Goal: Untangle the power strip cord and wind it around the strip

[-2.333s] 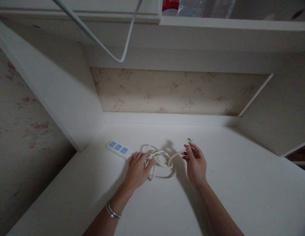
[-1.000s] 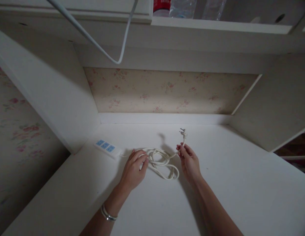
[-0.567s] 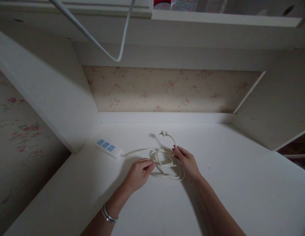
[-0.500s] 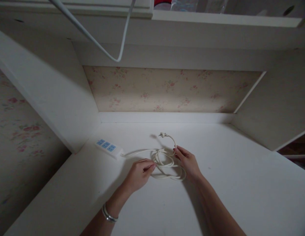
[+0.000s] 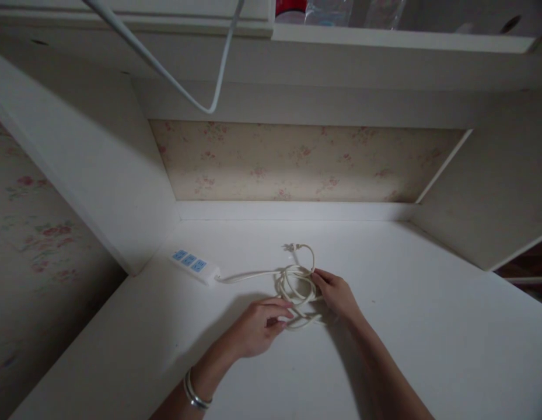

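A white power strip [image 5: 194,266] with blue socket faces lies on the desk at the left. Its cream power cord [image 5: 253,274] runs right into a loose coil of several loops, and the plug [image 5: 292,247] sticks out above the coil, prongs to the left. My right hand [image 5: 338,294] pinches the cord at the coil's right side, just below the plug end. At the coil's lower left is my left hand [image 5: 264,324], thumb and fingers apart at the lower loops, with no visible grip on them. A silver bracelet [image 5: 194,389] circles my left wrist.
The white desk top [image 5: 411,326] is bounded by side panels and a low back ledge [image 5: 297,210]. Overhead, a shelf holds clear plastic items [image 5: 327,11] and a red item [image 5: 290,7]. A bent pale rod or cable [image 5: 165,73] hangs at the upper left.
My left hand has moved right and slightly down, its thumb and fingers parting. My right hand has moved slightly down with the cord. The plug has dropped closer to the desk, and the lower loops have shifted.
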The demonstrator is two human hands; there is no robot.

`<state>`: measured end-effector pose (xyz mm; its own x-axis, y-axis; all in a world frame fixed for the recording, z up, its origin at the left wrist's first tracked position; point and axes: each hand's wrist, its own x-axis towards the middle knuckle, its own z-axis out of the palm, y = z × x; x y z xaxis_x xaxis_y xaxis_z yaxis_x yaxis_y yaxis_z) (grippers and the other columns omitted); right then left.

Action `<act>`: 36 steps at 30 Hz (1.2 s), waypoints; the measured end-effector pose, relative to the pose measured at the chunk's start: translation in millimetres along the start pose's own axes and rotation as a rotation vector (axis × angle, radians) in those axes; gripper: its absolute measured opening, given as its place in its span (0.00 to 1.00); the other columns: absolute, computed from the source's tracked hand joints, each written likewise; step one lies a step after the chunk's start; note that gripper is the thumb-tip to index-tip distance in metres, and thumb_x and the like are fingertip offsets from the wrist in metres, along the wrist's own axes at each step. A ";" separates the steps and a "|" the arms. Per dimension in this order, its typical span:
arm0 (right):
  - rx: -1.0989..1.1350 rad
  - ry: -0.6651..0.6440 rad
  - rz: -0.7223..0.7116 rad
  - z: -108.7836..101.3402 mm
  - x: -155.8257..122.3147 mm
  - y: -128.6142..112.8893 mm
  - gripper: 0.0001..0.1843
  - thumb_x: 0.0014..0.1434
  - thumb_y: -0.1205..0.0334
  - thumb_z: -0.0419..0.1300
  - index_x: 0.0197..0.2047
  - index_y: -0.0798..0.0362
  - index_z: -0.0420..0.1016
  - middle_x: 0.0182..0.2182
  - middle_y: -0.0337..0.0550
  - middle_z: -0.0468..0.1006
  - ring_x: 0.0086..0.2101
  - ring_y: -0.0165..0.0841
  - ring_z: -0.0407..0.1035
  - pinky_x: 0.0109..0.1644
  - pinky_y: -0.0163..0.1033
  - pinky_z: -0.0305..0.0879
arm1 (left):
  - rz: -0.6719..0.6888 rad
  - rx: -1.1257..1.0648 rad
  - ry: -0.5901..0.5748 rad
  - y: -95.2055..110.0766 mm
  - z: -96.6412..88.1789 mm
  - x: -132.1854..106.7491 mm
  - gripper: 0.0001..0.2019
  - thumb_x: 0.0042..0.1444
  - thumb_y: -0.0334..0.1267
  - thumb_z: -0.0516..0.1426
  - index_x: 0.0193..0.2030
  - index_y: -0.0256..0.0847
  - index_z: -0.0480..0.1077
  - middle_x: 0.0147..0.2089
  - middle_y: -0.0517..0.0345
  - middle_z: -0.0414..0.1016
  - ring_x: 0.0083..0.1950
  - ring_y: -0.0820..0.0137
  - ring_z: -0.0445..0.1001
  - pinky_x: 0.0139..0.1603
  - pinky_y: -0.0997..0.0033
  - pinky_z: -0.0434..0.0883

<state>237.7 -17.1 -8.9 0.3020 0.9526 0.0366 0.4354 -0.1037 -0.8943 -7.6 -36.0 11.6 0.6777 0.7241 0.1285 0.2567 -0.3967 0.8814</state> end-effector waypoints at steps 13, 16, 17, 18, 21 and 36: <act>0.004 -0.122 -0.061 -4.8 -7.3 -8.4 0.22 0.52 0.47 0.61 0.49 0.44 0.72 0.32 0.39 0.82 0.27 0.35 0.72 0.34 0.38 0.62 | -0.101 -0.275 0.063 -1.1 4.0 3.5 0.21 0.57 0.41 0.58 0.57 0.40 0.65 0.55 0.46 0.70 0.50 0.66 0.73 0.49 0.68 0.71; 0.052 -0.177 -0.049 -4.5 -7.6 -6.2 0.24 0.52 0.46 0.60 0.51 0.45 0.71 0.26 0.37 0.79 0.23 0.32 0.67 0.30 0.36 0.59 | -0.129 -0.289 0.047 -4.6 3.9 3.3 0.26 0.58 0.43 0.57 0.63 0.40 0.59 0.50 0.47 0.73 0.47 0.67 0.74 0.47 0.68 0.71; 0.091 -0.189 -0.046 -3.6 -7.9 -5.8 0.25 0.53 0.46 0.60 0.52 0.46 0.71 0.25 0.36 0.78 0.23 0.31 0.67 0.29 0.36 0.59 | -0.130 -0.274 0.040 -5.6 4.1 3.4 0.26 0.59 0.43 0.56 0.63 0.40 0.59 0.49 0.47 0.74 0.46 0.67 0.74 0.47 0.68 0.71; 0.143 -0.194 -0.038 -2.4 -8.2 -6.0 0.26 0.53 0.45 0.60 0.52 0.47 0.71 0.25 0.36 0.77 0.23 0.30 0.66 0.29 0.35 0.58 | -0.125 -0.254 0.040 -6.5 4.5 3.7 0.25 0.60 0.44 0.55 0.63 0.41 0.60 0.50 0.47 0.74 0.45 0.68 0.74 0.47 0.67 0.71; 0.310 -0.211 0.025 0.6 -10.5 -11.4 0.27 0.51 0.44 0.62 0.49 0.50 0.73 0.25 0.37 0.76 0.24 0.29 0.64 0.27 0.34 0.56 | -0.103 -0.213 0.050 -9.0 7.1 5.2 0.23 0.61 0.44 0.54 0.61 0.41 0.62 0.56 0.46 0.71 0.47 0.68 0.73 0.49 0.67 0.70; 0.379 -0.286 0.051 3.3 -22.3 -32.4 0.23 0.49 0.39 0.63 0.31 0.53 0.71 0.23 0.34 0.66 0.25 0.27 0.57 0.28 0.32 0.53 | -0.104 -0.062 0.114 -2.6 11.0 8.8 0.14 0.58 0.40 0.55 0.50 0.40 0.70 0.41 0.55 0.76 0.36 0.72 0.71 0.37 0.73 0.69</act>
<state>214.0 -34.0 17.7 0.0459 0.9950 -0.0883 0.0704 -0.0914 -0.9933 5.3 -34.7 5.4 0.5666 0.8198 0.0830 0.2754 -0.2833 0.9186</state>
